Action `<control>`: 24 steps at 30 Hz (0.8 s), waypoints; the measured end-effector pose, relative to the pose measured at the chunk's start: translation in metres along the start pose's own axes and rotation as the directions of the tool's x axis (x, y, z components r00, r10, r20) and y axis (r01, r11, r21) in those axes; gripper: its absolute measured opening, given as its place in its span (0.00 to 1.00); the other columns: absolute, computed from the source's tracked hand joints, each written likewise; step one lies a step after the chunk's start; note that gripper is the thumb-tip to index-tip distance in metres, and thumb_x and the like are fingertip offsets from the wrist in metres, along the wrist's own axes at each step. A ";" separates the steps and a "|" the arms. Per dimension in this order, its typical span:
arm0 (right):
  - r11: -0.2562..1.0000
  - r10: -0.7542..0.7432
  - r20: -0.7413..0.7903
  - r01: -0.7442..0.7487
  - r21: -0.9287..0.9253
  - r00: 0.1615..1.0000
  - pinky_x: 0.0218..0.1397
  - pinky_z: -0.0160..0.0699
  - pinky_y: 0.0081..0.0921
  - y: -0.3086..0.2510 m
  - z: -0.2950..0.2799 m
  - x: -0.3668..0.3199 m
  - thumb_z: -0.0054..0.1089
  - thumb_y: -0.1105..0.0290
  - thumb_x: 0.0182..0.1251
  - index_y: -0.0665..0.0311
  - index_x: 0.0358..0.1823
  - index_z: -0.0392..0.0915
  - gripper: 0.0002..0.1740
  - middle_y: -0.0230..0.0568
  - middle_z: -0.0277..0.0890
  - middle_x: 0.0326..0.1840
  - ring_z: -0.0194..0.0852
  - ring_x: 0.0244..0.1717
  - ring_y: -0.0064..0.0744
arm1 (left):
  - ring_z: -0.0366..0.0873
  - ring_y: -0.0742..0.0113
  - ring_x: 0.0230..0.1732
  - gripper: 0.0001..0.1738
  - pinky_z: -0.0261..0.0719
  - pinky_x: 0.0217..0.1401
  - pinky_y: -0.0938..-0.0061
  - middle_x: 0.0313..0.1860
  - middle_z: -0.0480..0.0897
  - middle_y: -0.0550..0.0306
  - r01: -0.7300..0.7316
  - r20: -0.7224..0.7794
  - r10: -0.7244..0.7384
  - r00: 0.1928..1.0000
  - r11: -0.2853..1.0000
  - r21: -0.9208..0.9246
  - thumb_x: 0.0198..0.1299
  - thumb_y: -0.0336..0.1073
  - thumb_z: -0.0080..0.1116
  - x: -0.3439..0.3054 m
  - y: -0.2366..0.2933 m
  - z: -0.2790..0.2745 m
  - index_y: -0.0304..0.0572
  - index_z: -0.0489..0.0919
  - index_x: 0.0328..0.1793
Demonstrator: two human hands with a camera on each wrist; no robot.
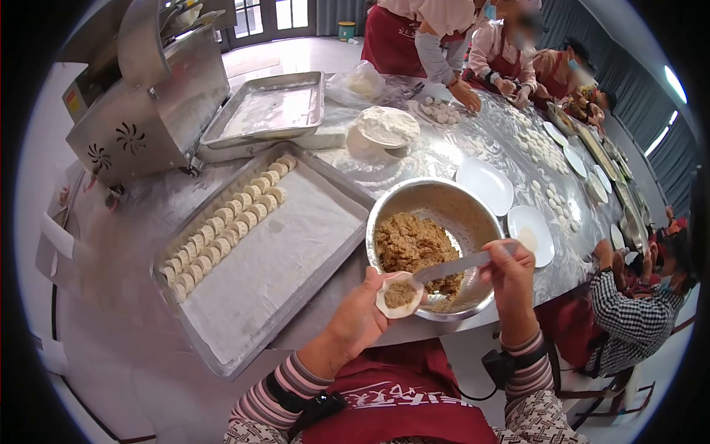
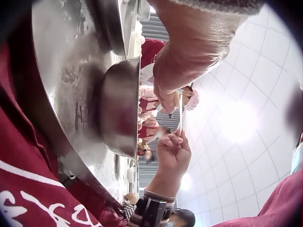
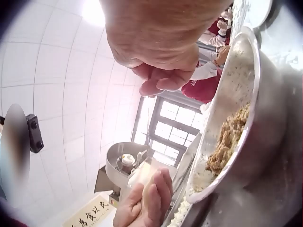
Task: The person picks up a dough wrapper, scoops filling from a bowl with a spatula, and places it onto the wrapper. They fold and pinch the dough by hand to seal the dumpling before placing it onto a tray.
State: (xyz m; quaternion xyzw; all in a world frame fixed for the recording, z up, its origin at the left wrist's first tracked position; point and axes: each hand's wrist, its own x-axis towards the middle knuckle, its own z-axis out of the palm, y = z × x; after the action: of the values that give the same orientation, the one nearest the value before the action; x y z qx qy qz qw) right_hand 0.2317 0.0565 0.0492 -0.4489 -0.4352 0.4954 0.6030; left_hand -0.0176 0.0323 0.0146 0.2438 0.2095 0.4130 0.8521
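In the head view my left hand (image 1: 355,314) holds a round dough wrapper (image 1: 400,295) with brown filling on it, the thumb at its edge. My right hand (image 1: 512,285) pinches a flat metal spatula (image 1: 455,265), whose far end lies at the wrapper's edge. Behind both hands a steel bowl (image 1: 479,214) holds a mound of brown filling (image 1: 414,244). The left wrist view shows the right hand (image 2: 173,153) gripping the thin spatula, seen edge-on, beyond the left hand (image 2: 189,56). In the right wrist view the left hand (image 3: 149,201) cups the wrapper, below the right hand (image 3: 158,52).
To the left, a large tray (image 1: 274,311) carries rows of shaped dumplings (image 1: 222,233). Behind stand an empty tray (image 1: 277,103), a flour mound (image 1: 387,126) and a steel machine (image 1: 155,111). White plates (image 1: 484,185) lie right of the bowl. Several people in aprons work around the table.
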 end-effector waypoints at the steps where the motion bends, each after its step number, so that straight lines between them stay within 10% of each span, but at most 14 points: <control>1: 0.997 -0.036 -0.047 0.040 0.071 0.998 0.22 0.70 0.17 -0.001 -0.006 0.002 0.56 0.72 0.67 0.71 0.35 0.78 0.08 0.41 0.78 0.23 0.72 0.17 0.23 | 0.73 0.55 0.63 0.43 0.69 0.68 0.64 0.62 0.72 0.40 -0.035 -0.035 0.035 0.999 0.999 0.008 0.69 0.64 0.30 0.000 0.000 -0.004 0.25 0.62 0.67; 11: 0.772 -0.363 -0.227 0.156 -0.616 0.904 0.24 0.73 0.20 0.049 -0.027 -0.021 0.58 0.76 0.64 0.66 0.37 0.74 0.03 0.34 0.75 0.24 0.74 0.20 0.23 | 0.70 0.50 0.65 0.41 0.69 0.67 0.60 0.62 0.72 0.41 -0.177 -0.068 0.185 0.980 0.978 0.107 0.69 0.63 0.34 -0.001 -0.002 0.004 0.28 0.60 0.69; 14: 0.312 -0.423 0.001 0.147 -0.939 0.906 0.49 0.71 0.41 0.056 -0.026 -0.023 0.66 0.73 0.52 0.64 0.40 0.76 0.13 0.45 0.76 0.36 0.75 0.43 0.46 | 0.70 0.50 0.65 0.41 0.68 0.68 0.60 0.63 0.71 0.41 -0.159 -0.039 0.161 0.986 0.985 0.060 0.69 0.63 0.33 -0.002 0.000 0.012 0.29 0.59 0.69; 15: 0.315 -0.423 0.007 0.155 -0.936 0.906 0.49 0.71 0.41 0.049 -0.021 -0.023 0.66 0.73 0.52 0.64 0.40 0.76 0.13 0.45 0.76 0.36 0.75 0.43 0.46 | 0.70 0.49 0.65 0.41 0.68 0.69 0.60 0.63 0.71 0.40 -0.153 -0.027 0.153 0.988 0.988 0.034 0.69 0.63 0.32 -0.003 0.001 0.014 0.29 0.60 0.70; 17: -0.090 -0.648 0.176 0.155 -0.984 0.741 0.54 0.68 0.43 0.029 -0.007 -0.027 0.69 0.71 0.49 0.63 0.46 0.77 0.20 0.49 0.73 0.47 0.71 0.49 0.51 | 0.70 0.49 0.65 0.41 0.68 0.69 0.60 0.63 0.71 0.40 -0.140 -0.032 0.141 0.990 0.990 0.031 0.70 0.63 0.32 -0.005 0.003 0.016 0.30 0.59 0.70; 19: -0.101 -0.643 0.234 0.222 -0.970 0.730 0.55 0.70 0.44 0.016 0.004 -0.038 0.71 0.69 0.47 0.62 0.50 0.77 0.25 0.51 0.70 0.54 0.69 0.52 0.54 | 0.70 0.49 0.65 0.41 0.67 0.69 0.60 0.63 0.71 0.40 -0.122 -0.034 0.123 0.992 0.992 0.023 0.70 0.63 0.31 -0.005 0.003 0.017 0.30 0.59 0.70; 21: 0.050 -0.639 0.526 0.712 -0.701 0.562 0.56 0.73 0.44 0.015 0.017 -0.049 0.69 0.69 0.47 0.61 0.48 0.77 0.23 0.49 0.71 0.54 0.70 0.53 0.51 | 0.69 0.53 0.66 0.36 0.64 0.71 0.63 0.64 0.70 0.43 -0.062 0.055 0.068 0.996 0.993 -0.103 0.74 0.57 0.27 -0.005 0.000 0.017 0.28 0.59 0.69; 24: 0.029 -0.596 0.709 0.893 -0.448 0.375 0.54 0.75 0.43 0.016 0.037 -0.058 0.66 0.72 0.48 0.60 0.44 0.79 0.18 0.48 0.73 0.54 0.72 0.54 0.48 | 0.69 0.56 0.65 0.37 0.65 0.71 0.63 0.64 0.70 0.46 -0.044 0.005 0.045 0.999 0.994 -0.096 0.73 0.58 0.23 -0.004 -0.007 0.017 0.30 0.59 0.70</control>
State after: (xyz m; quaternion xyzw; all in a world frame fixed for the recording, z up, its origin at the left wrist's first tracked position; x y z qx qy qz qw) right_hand 0.1850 0.0054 0.0371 -0.2691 -0.8652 -0.0968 0.4120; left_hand -0.0054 0.0211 0.0246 0.2085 0.1810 0.4407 0.8541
